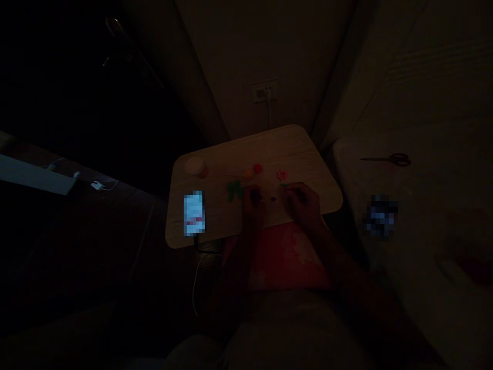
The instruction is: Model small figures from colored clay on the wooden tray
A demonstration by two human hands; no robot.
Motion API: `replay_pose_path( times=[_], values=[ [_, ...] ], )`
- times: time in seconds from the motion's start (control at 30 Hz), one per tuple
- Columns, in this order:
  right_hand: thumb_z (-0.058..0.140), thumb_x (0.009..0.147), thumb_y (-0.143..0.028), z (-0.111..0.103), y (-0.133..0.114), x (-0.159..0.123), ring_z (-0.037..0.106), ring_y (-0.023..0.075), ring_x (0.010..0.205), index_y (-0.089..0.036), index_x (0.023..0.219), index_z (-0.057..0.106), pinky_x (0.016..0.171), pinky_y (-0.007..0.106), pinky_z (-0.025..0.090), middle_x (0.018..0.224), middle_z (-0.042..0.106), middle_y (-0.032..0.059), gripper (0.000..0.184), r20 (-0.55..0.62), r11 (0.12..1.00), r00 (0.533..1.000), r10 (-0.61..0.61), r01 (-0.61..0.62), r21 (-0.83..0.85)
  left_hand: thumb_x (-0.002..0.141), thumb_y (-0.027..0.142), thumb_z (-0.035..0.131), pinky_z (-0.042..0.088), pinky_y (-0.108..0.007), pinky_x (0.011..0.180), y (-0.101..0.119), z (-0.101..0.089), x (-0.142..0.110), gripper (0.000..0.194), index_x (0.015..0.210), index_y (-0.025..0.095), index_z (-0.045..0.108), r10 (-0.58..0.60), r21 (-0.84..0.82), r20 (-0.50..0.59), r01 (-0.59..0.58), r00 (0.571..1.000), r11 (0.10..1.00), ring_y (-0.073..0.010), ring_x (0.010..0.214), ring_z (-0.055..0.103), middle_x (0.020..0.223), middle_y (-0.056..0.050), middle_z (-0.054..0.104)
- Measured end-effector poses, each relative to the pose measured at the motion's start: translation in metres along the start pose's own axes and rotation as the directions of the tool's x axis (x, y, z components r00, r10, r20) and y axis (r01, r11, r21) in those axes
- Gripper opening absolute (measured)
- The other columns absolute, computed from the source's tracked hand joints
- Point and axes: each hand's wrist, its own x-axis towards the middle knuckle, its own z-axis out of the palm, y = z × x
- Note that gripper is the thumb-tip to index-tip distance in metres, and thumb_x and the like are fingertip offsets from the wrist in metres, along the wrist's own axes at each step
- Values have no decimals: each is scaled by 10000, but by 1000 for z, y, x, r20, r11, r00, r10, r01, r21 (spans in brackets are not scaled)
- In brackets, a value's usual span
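The scene is very dark. My left hand (252,201) is over the front of the small wooden table (221,154), its fingers curled; what they hold, if anything, is lost in shadow. Beside it on the left lie green pieces (233,190). My right hand (305,203) has its fingers pinched together at the table's front right. A small green bit (284,185) shows by its fingertips, but I cannot tell whether they grip it. Between the hands lies a small dark piece (273,199). Farther back are an orange piece (248,173), a red piece (258,168) and a pinkish-red flower-like piece (282,175).
A tub (195,166) stands at the table's left, with a lit phone (194,213) and cable in front. Red patterned cloth (277,257) lies below the table edge. Scissors (398,159) rest on the pale surface at right. A wall socket (264,91) is behind.
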Motion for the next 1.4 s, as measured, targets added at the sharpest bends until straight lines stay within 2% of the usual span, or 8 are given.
replay_pose_path(
  times=[0.13, 0.33, 0.6, 0.73, 0.9, 1.07, 1.2, 1.4],
  values=[
    [648, 889, -360, 1, -2, -1, 664, 166, 695, -208, 954, 735, 640, 284, 528, 902, 755, 55, 187, 20, 998, 999, 51, -51, 22, 704, 143, 641, 449, -297, 763, 1, 1, 0, 324, 1012, 217, 578, -7, -5, -18, 7, 1000, 1000, -176, 807, 516, 885, -20, 546],
    [596, 926, -349, 0, -4, 0, 655, 150, 642, -194, 937, 755, 627, 276, 529, 859, 765, 55, 222, 12, 1000, 1000, 14, -14, -19, 672, 85, 604, 451, -283, 769, 1, 0, 0, 379, 1030, 211, 590, -2, -19, -18, 2, 1000, 1000, -172, 824, 527, 899, -20, 564],
    [708, 834, -312, 3, 3, 0, 678, 153, 627, -199, 877, 769, 566, 250, 522, 817, 777, 39, 135, -10, 999, 999, 35, -35, 17, 713, 141, 634, 454, -279, 772, 0, 1, 1, 295, 998, 209, 595, -12, 15, -31, 12, 999, 1000, -172, 822, 534, 888, -20, 575],
    [748, 805, -305, 3, 4, -1, 673, 157, 633, -196, 862, 767, 589, 259, 520, 799, 772, 38, 124, -16, 1000, 1000, 26, -26, -3, 781, 218, 626, 473, -291, 812, 0, 1, 1, 256, 1037, 210, 615, 11, -9, -37, -11, 999, 1000, -181, 853, 558, 920, -36, 601],
    [773, 784, -331, 2, 4, 0, 632, 148, 604, -196, 796, 736, 573, 255, 486, 727, 734, 19, 140, -22, 1000, 1000, 1, -2, -18, 911, 303, 528, 495, -337, 897, 6, -3, -1, 284, 1138, 224, 680, 14, 6, 67, -14, 998, 1000, -213, 966, 599, 1045, -71, 643],
    [746, 812, -350, 0, 1, 1, 582, 143, 607, -201, 756, 716, 574, 258, 454, 689, 683, 4, 162, -5, 998, 999, -47, 47, -49, 969, 346, 506, 485, -361, 960, 11, -5, 0, 309, 1174, 226, 704, 56, 78, 89, -63, 994, 995, -228, 1023, 600, 1102, -87, 657],
    [705, 843, -356, 0, 0, 0, 537, 135, 557, -202, 741, 708, 538, 257, 418, 620, 627, -13, 184, 11, 999, 1000, -28, 28, -21, 971, 381, 527, 497, -364, 956, 10, -5, 0, 318, 1191, 238, 706, 64, 94, 79, -71, 995, 993, -229, 1015, 609, 1089, -83, 663],
    [607, 927, -414, 1, 3, -2, 500, 134, 505, -197, 682, 659, 495, 266, 371, 560, 567, -13, 332, 45, 999, 998, 38, -39, 25, 926, 371, 624, 514, -355, 987, 7, 0, 0, 342, 1238, 235, 649, -26, 17, 19, 25, 999, 1000, -218, 1084, 643, 1189, -92, 686]
  ],
)
